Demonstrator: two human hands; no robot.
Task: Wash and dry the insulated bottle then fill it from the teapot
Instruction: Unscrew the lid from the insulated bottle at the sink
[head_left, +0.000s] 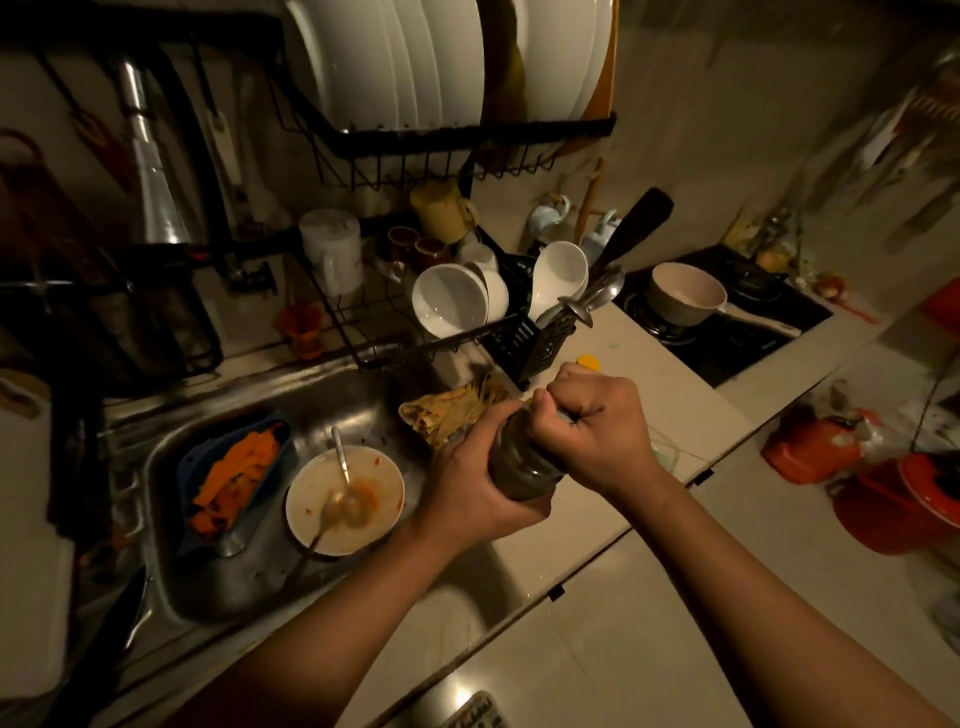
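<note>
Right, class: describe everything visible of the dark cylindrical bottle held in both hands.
The dark grey-green cylindrical bottle looks like dull metal. It is held roughly upright over the edge of the pale counter, right of the steel sink. The left hand grips its body; the right hand curls over its top, hiding any lid. A pale bluish bit shows beneath that hand.

Pale countertop (655, 347), dish rack (410, 347), yellow cap (588, 361)
</note>
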